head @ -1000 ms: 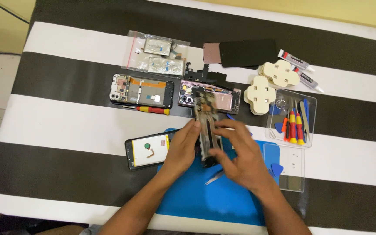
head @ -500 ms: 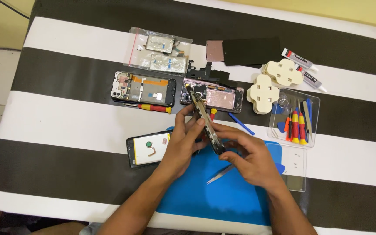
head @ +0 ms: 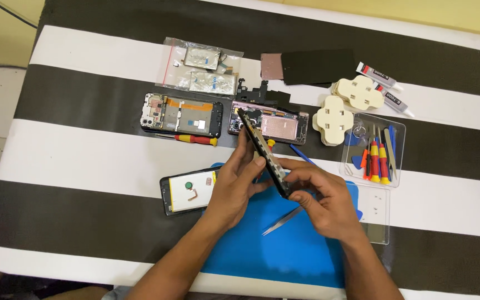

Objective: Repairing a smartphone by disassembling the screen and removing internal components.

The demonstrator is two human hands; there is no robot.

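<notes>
Head view looked straight down on a table draped in a black-and-white striped cloth (head: 84,144), with a blue rubber work mat (head: 284,244) at its near edge. I saw the left hand (head: 234,186) and the right hand (head: 320,200) both closed on a dark, slim phone frame (head: 265,155), held on edge above the mat and tilted so its far end pointed up and left. The left hand's fingers wrapped the frame's middle from the left; the right hand pinched its near, lower end between thumb and fingers.

Silver metal tweezers (head: 281,221) lay on the mat just below the right hand. Left of the left hand, a phone back panel with a pale inner face and a green round part (head: 187,191) lay flat, partly overlapping the mat's corner. Beyond the hands sat two opened phone bodies: a black one with exposed boards (head: 181,115) and a pinkish one (head: 276,123). A red-and-yellow screwdriver (head: 193,139) lay beside the black body. To the right stood a clear plastic tray of screwdrivers and picks (head: 373,150), with cream-coloured cross-shaped foam pads (head: 333,119) next to it.
</notes>
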